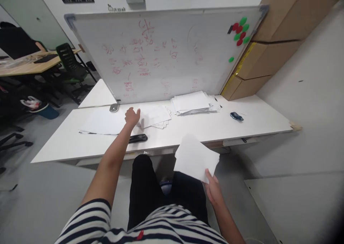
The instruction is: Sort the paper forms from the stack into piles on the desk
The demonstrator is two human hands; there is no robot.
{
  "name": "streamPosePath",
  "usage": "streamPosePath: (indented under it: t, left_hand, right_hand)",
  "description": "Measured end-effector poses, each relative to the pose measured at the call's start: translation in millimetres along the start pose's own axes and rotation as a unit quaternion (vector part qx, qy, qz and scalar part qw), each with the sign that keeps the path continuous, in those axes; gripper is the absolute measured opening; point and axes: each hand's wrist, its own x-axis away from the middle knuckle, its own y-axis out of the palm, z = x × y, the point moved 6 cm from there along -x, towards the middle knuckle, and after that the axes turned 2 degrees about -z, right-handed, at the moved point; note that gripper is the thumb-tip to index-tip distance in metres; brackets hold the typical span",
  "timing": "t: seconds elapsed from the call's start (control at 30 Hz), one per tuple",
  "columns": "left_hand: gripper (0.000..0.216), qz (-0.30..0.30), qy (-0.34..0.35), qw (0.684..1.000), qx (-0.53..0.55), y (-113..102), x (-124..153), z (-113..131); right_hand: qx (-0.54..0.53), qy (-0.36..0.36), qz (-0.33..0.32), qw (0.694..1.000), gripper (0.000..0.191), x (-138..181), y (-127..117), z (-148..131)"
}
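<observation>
The right hand (213, 188) pinches a paper sheaf (196, 159), lower centre-right; the left hand (132, 117), half-curled, grip unclear, is by loose sheets (157, 117) centre-left on the bench (182, 129). Paper-gathering seems underway; lifting calls for fingertip care.

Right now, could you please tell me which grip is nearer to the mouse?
Left. The left grip is beside the mouse, to its right, without touching it; the right grip, holding paper, is farther right, in front of the desk.

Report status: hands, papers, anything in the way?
Right hand holding white sheets. Left hand at loose papers on desk, contact unclear. Possible obstacle: black object near left hand.
</observation>
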Motion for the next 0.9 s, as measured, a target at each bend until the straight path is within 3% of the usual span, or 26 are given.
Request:
streamPosePath:
  t: [0.1,0.17,0.27,0.37,0.47,0.53,0.6,0.67,0.73,0.83,0.9]
  left_hand:
    - [0.05,-0.087,0.164,0.983,-0.015,-0.2,44.9,-0.2]
    - [0.049,-0.107,0.202,0.973,-0.027,-3.9,81.0,-10.2]
    - [0.046,-0.08,0.177,0.981,0.022,-7.2,139.3,-23.8]
    - [0.039,-0.094,0.195,0.958,0.189,11.0,202.0,-18.6]
    - [0.053,-0.104,0.062,0.927,0.355,42.0,240.4,-28.6]
    - [0.057,-0.107,-0.042,0.893,0.434,57.6,250.2,-39.6]
    - [0.057,-0.141,-0.092,0.857,0.487,63.6,248.7,-42.8]
    - [0.052,-0.208,-0.075,0.825,0.52,58.7,239.8,-33.6]
    - [0.044,-0.241,-0.011,0.81,0.534,43.1,227.7,-18.1]
    - [0.035,-0.156,0.093,0.848,0.497,14.2,207.3,-0.2]
    - [0.03,-0.085,0.133,0.885,0.437,7.6,197.0,5.2]
  right_hand:
    - [0.025,-0.005,0.001,1.0,0.046,-5.7,16.8,-3.4]
    - [0.065,-0.025,0.008,0.998,0.047,-11.5,29.6,-8.1]
    - [0.133,-0.052,0.007,0.99,0.048,-20.3,53.5,-16.2]
    - [0.159,-0.072,-0.018,0.985,0.051,-25.0,79.8,-23.1]
    - [0.17,-0.092,-0.055,0.98,0.052,-23.8,98.9,-28.8]
    - [0.201,-0.102,-0.082,0.971,0.053,-21.4,106.5,-33.5]
    - [0.247,-0.117,-0.104,0.956,0.055,-19.0,112.0,-42.1]
    - [0.296,-0.142,-0.121,0.937,0.055,-17.1,119.3,-55.9]
    - [0.334,-0.183,-0.136,0.915,0.053,-16.2,130.5,-74.0]
    - [0.353,-0.27,-0.152,0.883,0.049,-18.6,152.2,-100.2]
    - [0.349,-0.332,-0.151,0.863,0.046,-24.4,165.1,-109.7]
